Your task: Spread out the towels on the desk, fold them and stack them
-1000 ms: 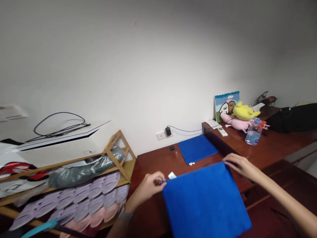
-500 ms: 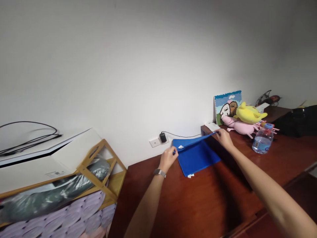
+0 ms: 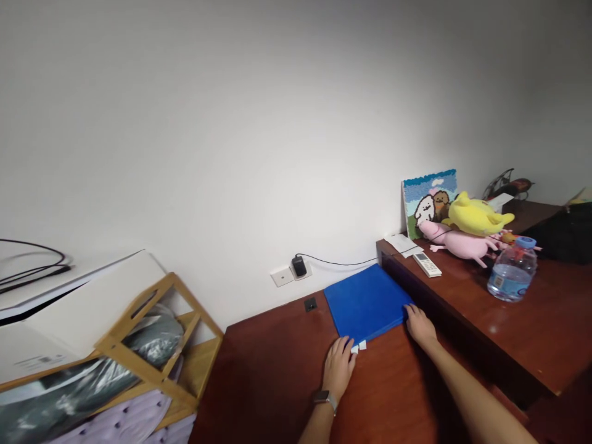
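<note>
A folded blue cloth lies flat on the brown desk, close to the wall. Small white tags stick out from its near edge. My left hand, with a watch on the wrist, rests at the near left corner, fingers stretched out and touching the cloth's edge. At the near right corner, my right hand lays its fingertips on the edge, fingers extended. Neither hand grips the cloth.
On the raised desk section at right are a remote control, a water bottle, pink and yellow plush toys, and a dog picture. A black plug sits in the wall socket. A wooden rack stands at left.
The raised flap of the blue cloth has come down toward me, so it now lies folded flat. Both hands have moved down to its near corners and let go. The remote control is now uncovered.
</note>
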{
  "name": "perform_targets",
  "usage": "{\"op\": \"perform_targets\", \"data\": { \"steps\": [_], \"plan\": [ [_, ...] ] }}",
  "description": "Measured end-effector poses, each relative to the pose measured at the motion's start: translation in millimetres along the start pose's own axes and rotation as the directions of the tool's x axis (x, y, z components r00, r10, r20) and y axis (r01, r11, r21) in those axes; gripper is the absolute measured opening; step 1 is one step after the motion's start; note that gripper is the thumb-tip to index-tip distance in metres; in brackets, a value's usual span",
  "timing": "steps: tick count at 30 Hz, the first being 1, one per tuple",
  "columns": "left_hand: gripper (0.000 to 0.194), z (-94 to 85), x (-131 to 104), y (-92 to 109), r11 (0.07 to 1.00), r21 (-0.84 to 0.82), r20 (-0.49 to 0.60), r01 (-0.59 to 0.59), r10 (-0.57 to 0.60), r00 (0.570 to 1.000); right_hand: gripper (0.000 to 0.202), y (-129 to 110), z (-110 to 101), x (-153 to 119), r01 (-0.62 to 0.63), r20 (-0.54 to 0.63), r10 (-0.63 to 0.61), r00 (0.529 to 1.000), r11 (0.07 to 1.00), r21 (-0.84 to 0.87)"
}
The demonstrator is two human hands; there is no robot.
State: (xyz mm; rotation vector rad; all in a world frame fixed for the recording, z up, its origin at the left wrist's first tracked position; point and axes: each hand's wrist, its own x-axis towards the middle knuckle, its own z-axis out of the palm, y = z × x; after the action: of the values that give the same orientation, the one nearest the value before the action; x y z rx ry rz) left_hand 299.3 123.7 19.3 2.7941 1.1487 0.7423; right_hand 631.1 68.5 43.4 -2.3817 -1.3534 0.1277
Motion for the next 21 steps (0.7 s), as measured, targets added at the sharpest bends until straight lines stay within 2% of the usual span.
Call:
{"op": "perform_targets", "data": {
  "steps": [4,7,10,13,17,19,21],
  "plan": [
    [0.042,9.1,9,-8,0.999,0.026,0.019,-0.04,0.039,0.999,0.058,12,9,-3,-0.017,-0.005,0.017,1.0,0.993,-0.119],
    [0.043,7.8,13,-14,0.999,0.021,0.023,-0.035,0.035,0.999,0.053,15,6,0,-0.024,-0.008,0.023,1.0,0.99,-0.141],
    [0.046,4.0,5,-20,0.999,-0.004,-0.007,-0.032,0.032,0.999,0.041,16,-2,-3,0.003,0.005,-0.002,1.0,0.99,-0.143],
    [0.048,-1.4,-17,-24,0.999,-0.022,-0.047,-0.023,0.022,0.999,0.03,16,-7,-19,0.033,0.023,-0.031,0.999,0.989,-0.142],
    [0.049,-14.4,-59,-21,0.999,-0.045,-0.067,0.007,-0.01,0.998,0.03,17,-5,-66,0.053,-0.002,-0.053,0.999,0.991,-0.12],
    [0.049,-24.1,-79,-16,0.998,-0.058,-0.052,0.027,-0.03,0.998,0.03,18,-2,-91,0.036,-0.041,-0.038,0.998,0.998,-0.053],
    [0.048,-35.3,-97,-9,0.995,-0.082,-0.025,0.048,-0.05,0.998,0.028,16,0,-108,-0.02,-0.055,0.025,0.998,0.996,0.089]
  ]
}}
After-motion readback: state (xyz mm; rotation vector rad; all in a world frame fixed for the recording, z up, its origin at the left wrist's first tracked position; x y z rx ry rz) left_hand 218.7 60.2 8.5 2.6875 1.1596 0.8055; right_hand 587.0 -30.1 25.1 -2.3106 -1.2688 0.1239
